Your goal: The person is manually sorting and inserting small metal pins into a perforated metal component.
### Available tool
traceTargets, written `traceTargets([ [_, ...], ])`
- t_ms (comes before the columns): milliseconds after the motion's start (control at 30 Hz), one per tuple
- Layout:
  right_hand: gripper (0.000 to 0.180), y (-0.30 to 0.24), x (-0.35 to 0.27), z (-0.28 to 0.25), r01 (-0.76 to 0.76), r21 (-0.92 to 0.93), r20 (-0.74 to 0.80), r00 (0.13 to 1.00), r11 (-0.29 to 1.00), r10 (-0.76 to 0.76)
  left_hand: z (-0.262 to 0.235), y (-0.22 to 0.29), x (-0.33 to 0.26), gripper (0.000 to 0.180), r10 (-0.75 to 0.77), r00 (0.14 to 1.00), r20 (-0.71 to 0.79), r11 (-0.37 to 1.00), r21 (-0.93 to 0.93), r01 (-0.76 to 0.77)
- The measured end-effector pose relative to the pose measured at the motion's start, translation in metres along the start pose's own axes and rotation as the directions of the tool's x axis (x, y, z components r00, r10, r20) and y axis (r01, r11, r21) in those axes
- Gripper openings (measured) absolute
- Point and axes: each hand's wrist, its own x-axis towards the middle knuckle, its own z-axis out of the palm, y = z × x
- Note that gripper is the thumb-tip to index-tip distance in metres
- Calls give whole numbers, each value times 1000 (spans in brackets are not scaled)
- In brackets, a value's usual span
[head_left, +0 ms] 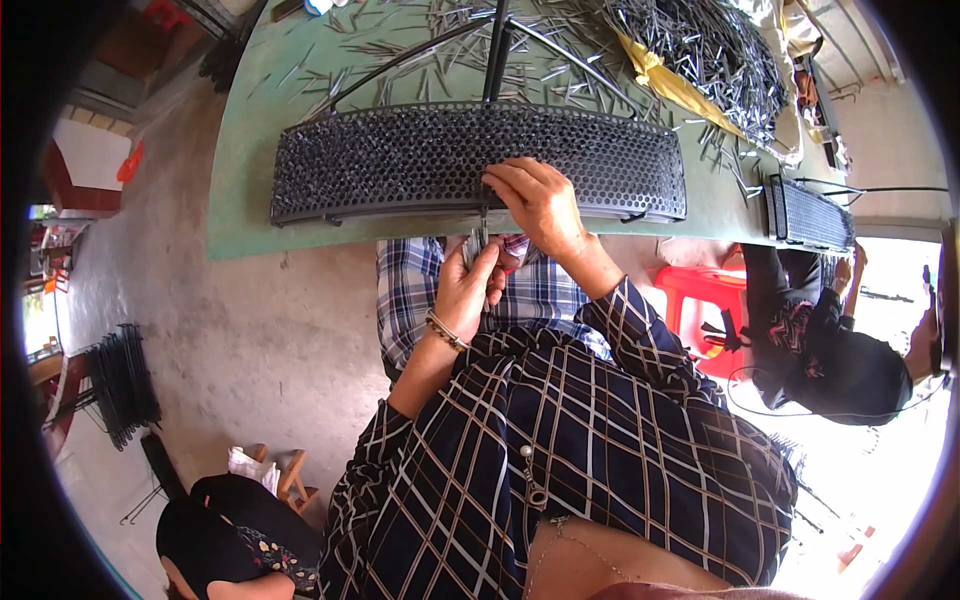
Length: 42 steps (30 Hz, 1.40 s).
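A long black perforated metal rack (400, 160) rests along the near edge of the green table, its face full of small round holes. My left hand (466, 290) is just below the rack's front edge, closed around a small bundle of thin metal strips (476, 243) that point up toward the rack. My right hand (543, 208) is bent over the rack's lower middle, its fingertips pinched together against the perforated face. What lies between those fingertips, if anything, is too small to tell.
Loose thin strips (400, 45) lie scattered over the green table (245, 150) behind the rack. An open sack (665, 80) heaped with strips stands at the far right. Another person (830, 340) works at a second rack (810, 215) beside a red stool (705, 290). Someone else (235, 535) is at lower left.
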Motion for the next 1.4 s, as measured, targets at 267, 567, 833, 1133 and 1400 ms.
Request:
traceTargets([
  [267,16,-7,2,-2,-10,-21,-91,996,1000,8,2,2,-1,21,31,994,101,999,-31,-28],
  [567,21,-20,-13,-47,-687,419,518,718,594,465,13,12,5,20,50,968,244,999,7,-54],
  [833,22,15,-23,-78,-689,553,347,701,468,622,43,8,22,20,-62,967,247,998,31,56],
  [1133,18,43,3,-72,-460,325,-57,862,826,503,58,1,35,20,-167,961,218,984,-25,177],
  [1400,18,41,2,-63,-337,238,-113,922,911,370,52,3,34,24,-189,937,295,965,-122,234],
])
